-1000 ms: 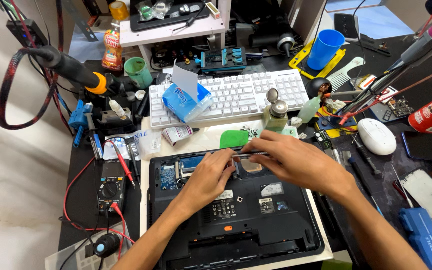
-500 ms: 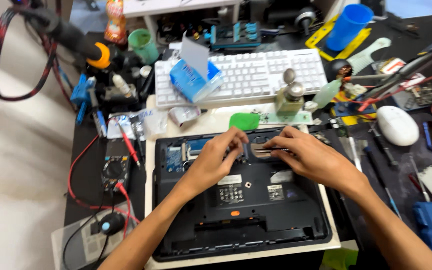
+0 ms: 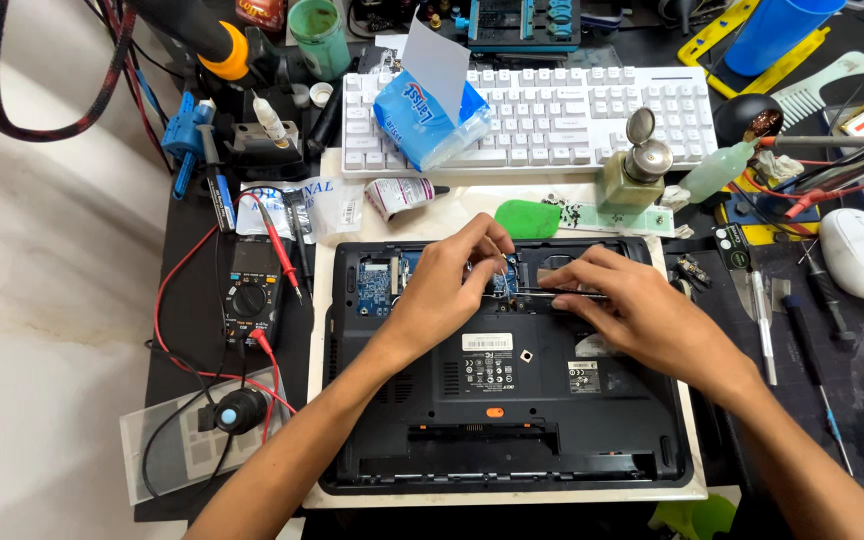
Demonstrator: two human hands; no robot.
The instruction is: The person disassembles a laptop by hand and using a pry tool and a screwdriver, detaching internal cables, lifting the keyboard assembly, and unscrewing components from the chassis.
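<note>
At frame centre, tweezers are pinched by the right hand; the left hand grips a small part inside the opened laptop. A slip could scratch the exposed board.

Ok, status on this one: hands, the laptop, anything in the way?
Left hand fingertips in the open bay of the upturned black laptop. Right hand pinching a thin metal tool flat over the bay. Green pad lies beyond, apart.
</note>
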